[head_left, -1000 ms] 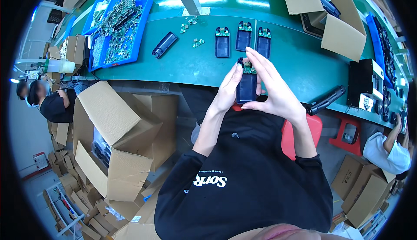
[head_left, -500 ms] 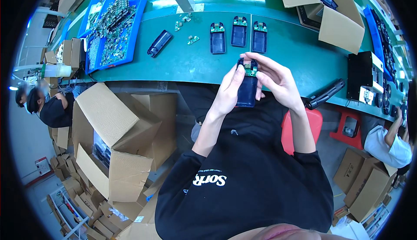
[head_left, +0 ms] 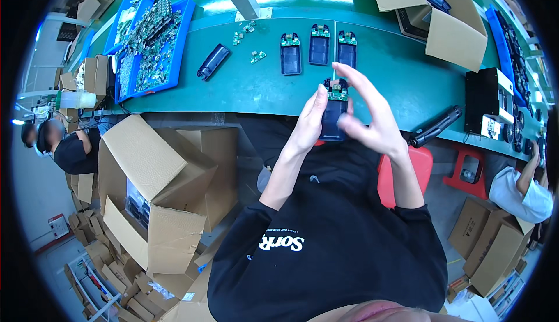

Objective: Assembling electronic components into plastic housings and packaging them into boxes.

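My left hand (head_left: 307,125) is closed round the left side of a dark blue plastic housing (head_left: 331,121), which stands over the bench's near edge. A small green circuit board (head_left: 337,92) sits in the housing's far end. At its right side is my right hand (head_left: 378,123), fingers spread and thumb over the housing's edge; whether the thumb touches it I cannot tell. Beyond my hands lie three similar housings, a left one (head_left: 290,60), a middle one (head_left: 319,48) and a right one (head_left: 347,51), each with a board at its far end.
Left on the green bench (head_left: 250,92) are another dark housing (head_left: 213,62), loose circuit boards (head_left: 257,57) and a blue tray (head_left: 185,39) of boards. Rightward stand a cardboard box (head_left: 454,42), a black tube-shaped tool (head_left: 437,127) and a black-and-white machine (head_left: 489,103). Co-workers sit at both sides.
My right hand has loosened from the housing's right side, its fingers spreading apart. My left hand still holds the housing, which has shifted slightly rightward.
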The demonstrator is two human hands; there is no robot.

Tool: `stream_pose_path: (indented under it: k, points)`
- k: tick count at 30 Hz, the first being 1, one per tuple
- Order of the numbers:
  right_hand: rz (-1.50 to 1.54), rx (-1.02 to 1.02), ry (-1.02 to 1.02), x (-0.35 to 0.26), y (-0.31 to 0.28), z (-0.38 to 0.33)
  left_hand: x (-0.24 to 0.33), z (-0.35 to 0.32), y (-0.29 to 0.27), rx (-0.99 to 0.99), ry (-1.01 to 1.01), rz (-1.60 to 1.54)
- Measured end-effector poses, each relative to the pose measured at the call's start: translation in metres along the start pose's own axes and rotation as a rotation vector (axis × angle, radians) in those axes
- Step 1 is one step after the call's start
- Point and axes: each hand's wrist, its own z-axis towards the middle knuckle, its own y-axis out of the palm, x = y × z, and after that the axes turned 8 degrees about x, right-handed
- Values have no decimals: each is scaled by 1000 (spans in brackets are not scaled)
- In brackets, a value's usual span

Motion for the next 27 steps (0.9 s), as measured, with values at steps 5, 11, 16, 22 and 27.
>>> stream_pose_path:
  k: [5,11,16,22,27]
  points:
    - [-464,-50,-329,-8,1,-4,-2,5,-2,10,13,-21]
    - [-735,-105,-391,-8,3,-2,-1,7,0,-21,38,10]
    - [-847,-144,-404,-18,9,7,0,4,1,160,57,41]
    - [-774,66,-287,-2,-38,34,37,-4,-47,311,297,625]
    - [-838,104,-186,32,-66,52,111,5,-155,741,706,1435]
